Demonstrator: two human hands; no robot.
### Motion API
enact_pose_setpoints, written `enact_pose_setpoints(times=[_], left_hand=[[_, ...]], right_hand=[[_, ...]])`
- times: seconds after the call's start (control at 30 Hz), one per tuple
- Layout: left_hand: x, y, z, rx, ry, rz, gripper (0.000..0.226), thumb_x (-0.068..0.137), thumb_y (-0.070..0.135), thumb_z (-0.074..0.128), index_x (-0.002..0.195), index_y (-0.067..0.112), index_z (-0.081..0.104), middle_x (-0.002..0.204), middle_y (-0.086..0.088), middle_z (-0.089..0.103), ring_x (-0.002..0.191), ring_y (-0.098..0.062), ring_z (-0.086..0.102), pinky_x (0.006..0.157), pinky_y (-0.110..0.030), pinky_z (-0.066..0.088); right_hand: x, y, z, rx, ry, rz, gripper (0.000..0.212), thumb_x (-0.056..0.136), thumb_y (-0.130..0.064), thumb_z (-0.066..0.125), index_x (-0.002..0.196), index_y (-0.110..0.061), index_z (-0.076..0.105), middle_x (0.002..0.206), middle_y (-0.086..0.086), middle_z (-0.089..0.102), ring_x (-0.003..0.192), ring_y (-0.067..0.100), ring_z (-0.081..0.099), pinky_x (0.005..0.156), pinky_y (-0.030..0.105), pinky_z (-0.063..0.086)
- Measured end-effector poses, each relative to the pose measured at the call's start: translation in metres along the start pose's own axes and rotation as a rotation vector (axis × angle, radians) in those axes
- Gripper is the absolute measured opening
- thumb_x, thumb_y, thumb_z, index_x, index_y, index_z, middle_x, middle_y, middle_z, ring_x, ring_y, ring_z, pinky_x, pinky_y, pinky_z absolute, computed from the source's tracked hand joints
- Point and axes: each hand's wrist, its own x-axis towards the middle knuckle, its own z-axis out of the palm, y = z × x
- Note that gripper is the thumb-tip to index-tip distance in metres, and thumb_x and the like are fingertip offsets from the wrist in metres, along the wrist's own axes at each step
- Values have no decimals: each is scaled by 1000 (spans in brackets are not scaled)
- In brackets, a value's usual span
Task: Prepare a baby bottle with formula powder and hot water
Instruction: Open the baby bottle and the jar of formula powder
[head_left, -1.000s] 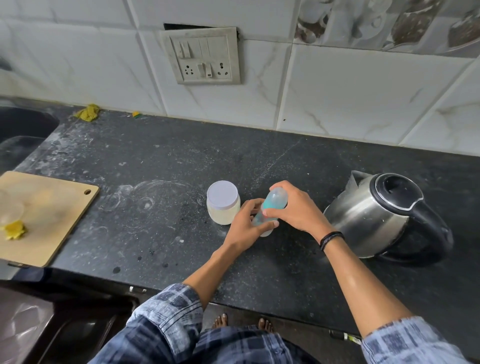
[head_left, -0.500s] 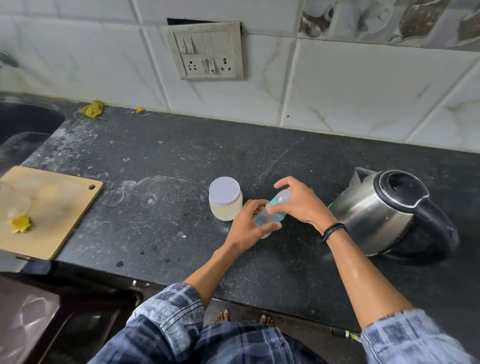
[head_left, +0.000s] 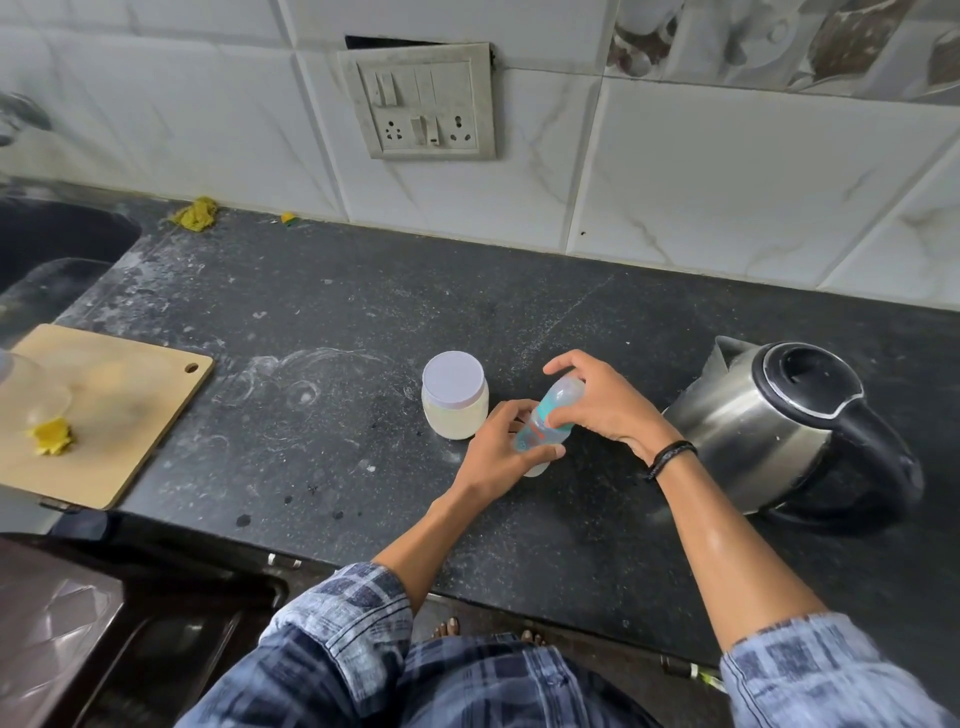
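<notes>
Two hands: the left hand (head_left: 498, 447) and the right hand (head_left: 602, 405) are both curled round the baby bottle (head_left: 545, 423), above the middle of the dark surface (head_left: 363, 312).
Baby bottle: held tilted, top leaning away and to the right; whether its base touches the surface cannot be told.
Left hand: fingers and thumb are wrapped round the lower body.
Right hand: fingers are curled over the clear cap (head_left: 566, 389).
Jar: a white-lidded jar (head_left: 454, 402) with pale contents is stood just left of the bottle, near the left fingers.
Kettle: a steel kettle (head_left: 779, 426) is set beyond the right wrist.
Cutting board: the cutting board (head_left: 114, 410) is laid well apart, far left.
</notes>
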Motion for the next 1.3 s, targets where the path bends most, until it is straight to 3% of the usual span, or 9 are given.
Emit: enact_pose_setpoints(times=[0.2,0.4,0.5,0.6,0.73,0.83,1.0,1.1,1.3], left_hand=[[-1,0,1,-11,13,-1,54,76,45,85,121,38,55,122,12,61,111,-6,60,101,-38,52],[-1,-2,3,-31,4,6,60,70,54,82,121,42,53,123,12,62,112,-7,61,101,-41,53],[-2,-2,2,-51,4,10,55,74,47,84,119,43,53,125,11,62,114,-6,61,103,-40,52],[-3,-2,1,-62,-8,13,52,79,38,85,118,45,52,127,10,62,116,-5,60,104,-37,52],[-4,-1,1,-60,-16,20,52,77,40,85,115,50,51,128,10,61,119,-7,59,106,-37,50],[-4,-1,2,-59,-20,19,54,76,43,84,118,47,52,129,10,61,120,-7,59,107,-39,50],[-5,-2,2,-52,-9,28,52,80,36,85,118,46,52,128,10,61,119,-6,59,107,-38,50],[-5,-1,3,-41,-13,36,52,80,34,85,115,50,51,128,11,60,119,-6,58,107,-36,50],[-3,-1,3,-49,-29,10,54,81,34,85,125,36,54,129,11,60,121,-3,56,107,-33,47]], right_hand=[[-3,-5,4,-69,52,59,61,77,-45,85,128,-32,55,124,-3,56,111,19,58,98,42,52],[-8,-11,5,-58,-1,28,63,78,-19,82,131,-33,51,132,1,55,113,20,57,96,41,53],[-10,-12,8,-72,-23,32,71,81,-30,84,139,-33,45,138,2,46,118,21,51,99,40,48],[-11,-12,11,-110,40,59,63,84,-43,80,137,-30,46,137,3,55,119,24,57,92,38,47],[-15,-12,13,-87,67,46,59,84,-27,78,135,-30,48,134,0,56,110,18,52,87,33,41],[-17,-14,13,-50,32,21,65,81,-17,79,136,-33,46,136,0,52,123,24,53,94,37,47],[-18,-14,12,-113,40,32,72,80,-30,84,139,-31,43,133,0,51,115,22,53,88,34,41],[-19,-14,10,-105,57,40,68,82,-26,81,139,-30,45,130,0,54,105,19,50,85,32,40],[-19,-14,10,-59,40,-7,72,81,-14,81,139,-32,42,139,2,51,123,23,52,94,36,47]])
